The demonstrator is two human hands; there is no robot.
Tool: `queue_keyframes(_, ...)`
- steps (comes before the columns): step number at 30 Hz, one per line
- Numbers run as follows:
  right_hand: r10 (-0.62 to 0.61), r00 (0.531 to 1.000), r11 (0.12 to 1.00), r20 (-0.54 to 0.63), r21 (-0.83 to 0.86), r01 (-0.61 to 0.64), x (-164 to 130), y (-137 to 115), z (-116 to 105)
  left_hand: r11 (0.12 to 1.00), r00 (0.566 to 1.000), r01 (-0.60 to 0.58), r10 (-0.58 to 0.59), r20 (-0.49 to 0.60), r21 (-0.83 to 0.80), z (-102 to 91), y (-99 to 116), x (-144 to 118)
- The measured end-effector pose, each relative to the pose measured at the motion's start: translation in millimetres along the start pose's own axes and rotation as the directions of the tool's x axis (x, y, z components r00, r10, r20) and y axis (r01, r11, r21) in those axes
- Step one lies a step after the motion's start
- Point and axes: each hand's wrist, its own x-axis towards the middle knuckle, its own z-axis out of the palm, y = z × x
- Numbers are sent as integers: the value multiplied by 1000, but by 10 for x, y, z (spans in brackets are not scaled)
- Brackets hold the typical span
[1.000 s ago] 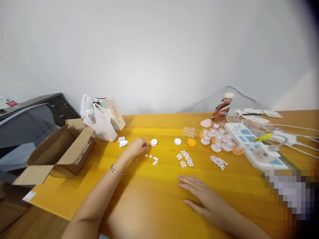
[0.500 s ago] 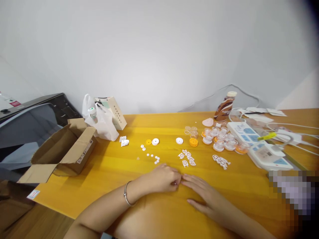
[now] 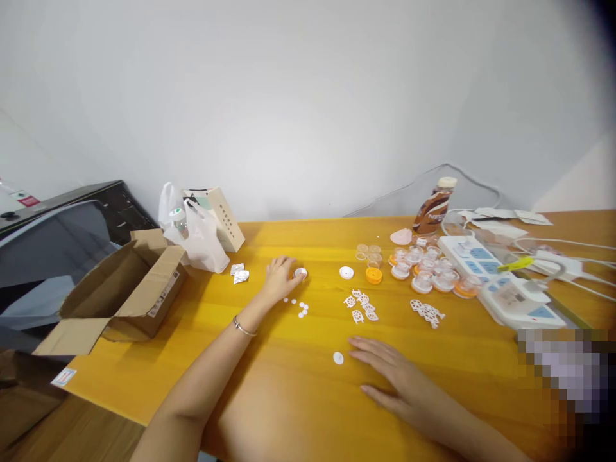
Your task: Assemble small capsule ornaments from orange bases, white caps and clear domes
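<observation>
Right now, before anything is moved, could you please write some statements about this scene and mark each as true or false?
1. The cardboard box has its flaps open. True.
2. The white plastic bag is in the right half of the picture. False: it is in the left half, near the cardboard box.
3. The right hand is open, with a white disc near its fingertips. True.
4. The left hand is at the brown bottle. False: it is at a white round piece.
</observation>
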Motion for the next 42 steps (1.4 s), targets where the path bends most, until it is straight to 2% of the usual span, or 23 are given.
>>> queue_keyframes(3,8,1000,1000,-3,7,-8,6,-10,0,1000,1000,10,-10,9,21,105,-87,12)
queue_keyframes(7,16,1000,1000,3,2,-16,9,-11,2,1000,1000,2,-2,4,20,149,-95,8)
queue_keyframes(12,16,1000,1000,12,-7,-16,4,4,6,1000,998,-27,26,-56,-12,36,39,-47)
queue_keyframes(14,10,1000,1000,9,-12,-10,2,8,11,990,993,-109,105,-51,-90,-49,167,-165)
queue_keyframes(16,5,1000,1000,3,-16,-5,1,9,16,921,957,-273,288,15,-279,-128,319,-355)
queue_keyframes(18,-3,1000,1000,-2,-21,3,0,7,18,842,893,-355,434,118,-406,-180,460,-581)
queue_keyframes(19,-8,1000,1000,-7,-20,8,1,4,17,822,863,-379,480,159,-424,-191,515,-690)
queue_keyframes(21,-18,1000,1000,-23,-16,17,5,-3,13,807,829,-404,522,201,-431,-181,584,-867)
queue_keyframes(24,-22,999,1000,-41,-14,22,14,-22,5,818,817,-413,527,234,-402,-105,594,-991)
queue_keyframes(28,-15,999,1000,-52,-9,14,26,-47,-2,835,813,-419,520,262,-356,28,558,-990)
queue_keyframes(37,-2,995,1000,-99,-9,1,53,-62,26,856,852,-358,463,244,-372,144,542,-1050)
queue_keyframes(42,17,984,999,-179,-44,-25,105,-77,95,868,871,-327,430,238,-373,210,537,-1069)
